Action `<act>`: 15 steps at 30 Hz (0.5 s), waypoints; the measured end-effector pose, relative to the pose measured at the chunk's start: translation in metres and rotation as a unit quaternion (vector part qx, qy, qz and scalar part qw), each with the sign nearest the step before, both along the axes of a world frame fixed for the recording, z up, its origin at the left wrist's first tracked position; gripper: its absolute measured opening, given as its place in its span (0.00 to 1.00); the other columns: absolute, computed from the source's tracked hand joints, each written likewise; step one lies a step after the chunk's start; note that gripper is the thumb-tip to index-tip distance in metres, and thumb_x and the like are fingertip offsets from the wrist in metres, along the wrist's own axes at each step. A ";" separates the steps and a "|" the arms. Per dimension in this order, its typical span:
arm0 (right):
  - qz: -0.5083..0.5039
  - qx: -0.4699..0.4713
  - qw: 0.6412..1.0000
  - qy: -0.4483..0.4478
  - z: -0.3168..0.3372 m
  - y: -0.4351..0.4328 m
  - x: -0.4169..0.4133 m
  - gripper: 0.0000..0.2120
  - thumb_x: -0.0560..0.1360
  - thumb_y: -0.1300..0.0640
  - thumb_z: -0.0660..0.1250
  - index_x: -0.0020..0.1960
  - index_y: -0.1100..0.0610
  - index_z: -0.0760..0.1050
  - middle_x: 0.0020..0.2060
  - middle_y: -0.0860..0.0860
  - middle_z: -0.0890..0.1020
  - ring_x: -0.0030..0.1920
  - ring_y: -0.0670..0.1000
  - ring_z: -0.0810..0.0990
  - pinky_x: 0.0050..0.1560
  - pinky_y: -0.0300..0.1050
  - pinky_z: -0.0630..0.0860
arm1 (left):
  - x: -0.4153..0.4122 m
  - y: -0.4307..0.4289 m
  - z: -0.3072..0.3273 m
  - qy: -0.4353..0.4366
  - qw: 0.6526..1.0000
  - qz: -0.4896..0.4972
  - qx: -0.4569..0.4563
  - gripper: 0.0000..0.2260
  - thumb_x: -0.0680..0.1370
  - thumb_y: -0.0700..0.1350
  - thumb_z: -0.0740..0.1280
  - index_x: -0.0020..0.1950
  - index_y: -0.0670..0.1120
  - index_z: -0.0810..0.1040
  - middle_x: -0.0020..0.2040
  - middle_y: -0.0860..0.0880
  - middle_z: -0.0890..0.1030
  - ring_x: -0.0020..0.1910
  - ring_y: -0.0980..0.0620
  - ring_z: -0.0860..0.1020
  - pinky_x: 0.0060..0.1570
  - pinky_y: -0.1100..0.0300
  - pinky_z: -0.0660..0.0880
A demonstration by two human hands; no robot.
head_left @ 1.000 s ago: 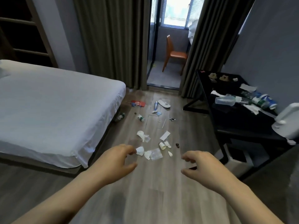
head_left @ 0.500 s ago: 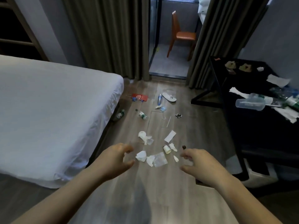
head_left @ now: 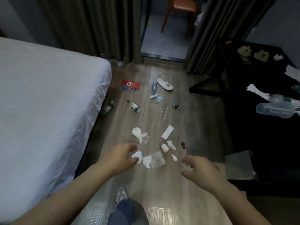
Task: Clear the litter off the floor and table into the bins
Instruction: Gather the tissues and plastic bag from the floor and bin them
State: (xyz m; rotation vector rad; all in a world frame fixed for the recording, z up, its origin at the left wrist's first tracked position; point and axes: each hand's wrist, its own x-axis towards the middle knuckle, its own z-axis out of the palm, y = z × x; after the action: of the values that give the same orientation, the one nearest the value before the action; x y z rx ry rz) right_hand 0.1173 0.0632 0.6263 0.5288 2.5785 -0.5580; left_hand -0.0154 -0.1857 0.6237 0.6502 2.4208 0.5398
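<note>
Head view, looking down at a wooden floor (head_left: 162, 192) between a white bed (head_left: 48, 111) on the left and a dark desk (head_left: 259, 135) on the right. Both arms reach forward. The left hand (head_left: 118, 158) has loosely curled fingers and holds nothing. A crumpled white tissue (head_left: 137, 157) lies just past its fingertips, to the right; whether they touch cannot be told. The tissue is a wad with no clear long axis. A clear plastic wrapper (head_left: 156, 159) lies just beside it, and a small paper cup (head_left: 164, 147) lies beyond that. The right hand (head_left: 201, 172) is likewise relaxed and empty, well to the right of this cluster, so the left hand is much nearer the tissue. More litter lies farther up the floor and on the desk.

Compared with a second ago, the view has tipped downward and closer. A shoe (head_left: 121, 194) and trouser leg now show, and the left hand has closed in on the tissue.
</note>
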 end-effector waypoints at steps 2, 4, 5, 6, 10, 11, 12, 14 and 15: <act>0.001 0.006 1.000 -0.014 -0.015 0.000 -0.025 0.21 0.73 0.47 0.68 0.65 0.47 0.73 0.58 0.45 0.79 0.55 0.45 0.78 0.45 0.38 0.70 | -0.027 0.005 -0.016 -0.012 1.000 0.000 0.005 0.14 0.75 0.51 0.66 0.59 0.49 0.77 0.56 0.52 0.80 0.51 0.52 0.78 0.51 0.57 0.76; 0.002 0.016 1.000 -0.025 -0.034 0.003 -0.050 0.22 0.73 0.47 0.67 0.66 0.48 0.72 0.59 0.45 0.79 0.55 0.46 0.78 0.48 0.39 0.72 | -0.052 0.010 -0.037 -0.018 1.000 -0.006 -0.003 0.13 0.75 0.50 0.66 0.58 0.49 0.77 0.54 0.51 0.80 0.50 0.51 0.78 0.50 0.57 0.76; 0.001 0.016 0.999 -0.030 -0.044 0.006 -0.061 0.22 0.73 0.47 0.66 0.66 0.48 0.72 0.59 0.46 0.79 0.55 0.46 0.78 0.49 0.39 0.73 | -0.062 0.013 -0.049 -0.024 1.000 -0.007 -0.008 0.13 0.75 0.50 0.66 0.57 0.48 0.77 0.54 0.51 0.80 0.49 0.51 0.78 0.50 0.56 0.76; -0.001 0.015 0.999 -0.034 -0.055 0.008 -0.072 0.22 0.73 0.48 0.66 0.66 0.48 0.72 0.58 0.46 0.79 0.55 0.47 0.78 0.51 0.41 0.75 | -0.072 0.016 -0.061 -0.032 0.999 -0.004 -0.010 0.13 0.75 0.50 0.66 0.57 0.48 0.77 0.53 0.51 0.80 0.49 0.51 0.79 0.50 0.56 0.76; 0.003 0.006 0.999 -0.046 -0.109 0.017 -0.109 0.21 0.73 0.48 0.67 0.65 0.47 0.72 0.56 0.47 0.79 0.52 0.48 0.78 0.52 0.44 0.77 | -0.103 0.029 -0.117 -0.048 0.999 0.002 -0.024 0.14 0.75 0.52 0.66 0.59 0.49 0.76 0.56 0.51 0.80 0.52 0.51 0.78 0.52 0.56 0.76; 0.012 0.006 0.999 -0.046 -0.125 0.019 -0.118 0.21 0.73 0.48 0.67 0.65 0.47 0.72 0.57 0.47 0.79 0.52 0.48 0.78 0.52 0.43 0.77 | -0.109 0.033 -0.133 -0.049 0.998 0.002 -0.030 0.15 0.75 0.52 0.66 0.60 0.49 0.76 0.57 0.51 0.79 0.54 0.51 0.78 0.53 0.56 0.75; 0.022 0.006 0.999 -0.044 -0.142 0.021 -0.127 0.21 0.73 0.48 0.67 0.65 0.47 0.72 0.59 0.47 0.77 0.53 0.48 0.78 0.52 0.42 0.76 | -0.114 0.037 -0.151 -0.055 0.998 0.006 -0.035 0.15 0.76 0.51 0.66 0.61 0.49 0.75 0.58 0.51 0.79 0.55 0.51 0.77 0.54 0.57 0.75; 0.031 0.000 0.999 -0.041 -0.178 0.027 -0.143 0.21 0.72 0.49 0.67 0.65 0.47 0.72 0.63 0.46 0.74 0.53 0.48 0.78 0.50 0.40 0.76 | -0.123 0.045 -0.190 -0.063 0.997 0.016 -0.045 0.15 0.77 0.50 0.65 0.62 0.48 0.75 0.58 0.50 0.78 0.56 0.51 0.76 0.54 0.58 0.74; 0.031 -0.003 0.999 -0.043 -0.196 0.030 -0.150 0.21 0.73 0.49 0.67 0.65 0.47 0.72 0.64 0.46 0.74 0.53 0.48 0.78 0.50 0.40 0.76 | -0.127 0.050 -0.212 -0.066 0.996 0.017 -0.053 0.15 0.77 0.50 0.65 0.62 0.48 0.75 0.59 0.50 0.78 0.56 0.51 0.76 0.54 0.58 0.74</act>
State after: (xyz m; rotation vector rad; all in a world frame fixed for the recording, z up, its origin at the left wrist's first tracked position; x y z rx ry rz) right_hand -0.0324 0.0932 0.4299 0.4594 2.5016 -0.5104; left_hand -0.1421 -0.1362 0.4119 0.5123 2.3220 0.4502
